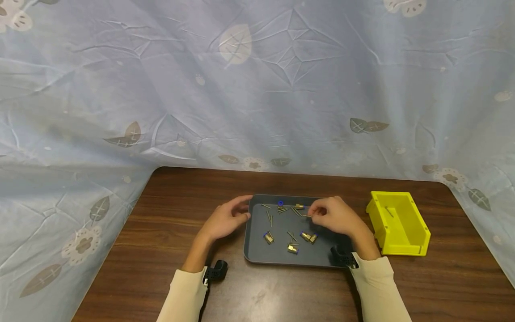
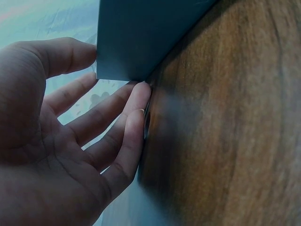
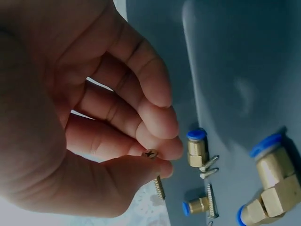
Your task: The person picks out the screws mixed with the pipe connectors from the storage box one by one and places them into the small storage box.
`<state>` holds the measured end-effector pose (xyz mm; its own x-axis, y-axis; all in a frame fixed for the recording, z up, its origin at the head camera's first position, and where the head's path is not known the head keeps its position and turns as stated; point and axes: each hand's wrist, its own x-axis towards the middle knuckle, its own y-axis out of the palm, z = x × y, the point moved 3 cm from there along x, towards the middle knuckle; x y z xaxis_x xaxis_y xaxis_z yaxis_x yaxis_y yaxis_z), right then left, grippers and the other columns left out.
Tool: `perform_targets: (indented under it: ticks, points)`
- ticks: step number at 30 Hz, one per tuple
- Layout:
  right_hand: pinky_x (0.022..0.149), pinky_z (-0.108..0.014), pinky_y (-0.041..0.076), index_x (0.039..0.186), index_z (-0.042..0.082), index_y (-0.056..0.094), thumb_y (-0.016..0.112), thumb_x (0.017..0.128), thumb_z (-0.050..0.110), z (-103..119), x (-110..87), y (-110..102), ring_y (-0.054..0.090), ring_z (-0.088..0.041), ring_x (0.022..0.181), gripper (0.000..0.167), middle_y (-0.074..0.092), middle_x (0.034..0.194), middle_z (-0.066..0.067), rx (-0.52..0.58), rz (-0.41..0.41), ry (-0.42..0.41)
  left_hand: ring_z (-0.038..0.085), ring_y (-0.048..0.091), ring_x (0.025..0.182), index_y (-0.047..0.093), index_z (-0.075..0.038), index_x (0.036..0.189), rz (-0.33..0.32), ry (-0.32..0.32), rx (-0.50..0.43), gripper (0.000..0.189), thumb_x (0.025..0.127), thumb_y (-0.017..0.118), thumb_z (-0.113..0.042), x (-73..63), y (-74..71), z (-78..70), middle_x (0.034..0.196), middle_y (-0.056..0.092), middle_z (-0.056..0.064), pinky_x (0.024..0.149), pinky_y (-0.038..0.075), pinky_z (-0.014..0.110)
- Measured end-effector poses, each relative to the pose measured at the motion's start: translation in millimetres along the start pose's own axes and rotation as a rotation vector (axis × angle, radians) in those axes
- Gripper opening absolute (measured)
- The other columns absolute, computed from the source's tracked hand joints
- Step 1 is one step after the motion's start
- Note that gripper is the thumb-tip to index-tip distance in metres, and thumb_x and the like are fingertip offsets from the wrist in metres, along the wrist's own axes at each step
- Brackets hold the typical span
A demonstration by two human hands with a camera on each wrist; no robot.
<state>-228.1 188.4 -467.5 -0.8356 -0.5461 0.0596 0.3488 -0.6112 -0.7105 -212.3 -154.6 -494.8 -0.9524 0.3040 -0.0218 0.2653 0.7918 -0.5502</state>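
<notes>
My right hand [image 1: 337, 215] pinches a screw [image 3: 160, 188] over the tray [image 1: 267, 254]; my left hand [image 1: 222, 220], fingers relaxed, touches its left edge.

Brown, dark-streaked wood grain is shown across the counter [image 1: 132, 250], whose two far corners are rounded. Near its middle, a shallow grey tray [image 1: 257, 223] is laid flat, its visible corners rounded too. To the tray's right, a yellow bin [image 1: 402, 249] is placed upright. Nearside of the tray, light is reflected by the counter.
</notes>
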Motion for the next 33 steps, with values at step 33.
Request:
perform_targets:
  ticks: [33]
  points:
    - [0.070, -0.030, 0.050, 0.092, 0.006, 0.074, 0.078, 0.087, 0.001, -8, -27.5, -33, 0.059, -0.016, 0.075, 0.009, 0.064, 0.080, 0.005, -0.043, -0.206, 0.012, 0.033, 0.073, 0.116, 0.058, -0.013, 0.161, 0.003, -0.006, -0.015, 0.058, 0.105, 0.072, -0.015, -0.3, 0.0, -1.7, 0.136, 0.074, 0.020, 0.100, 0.056, 0.056]
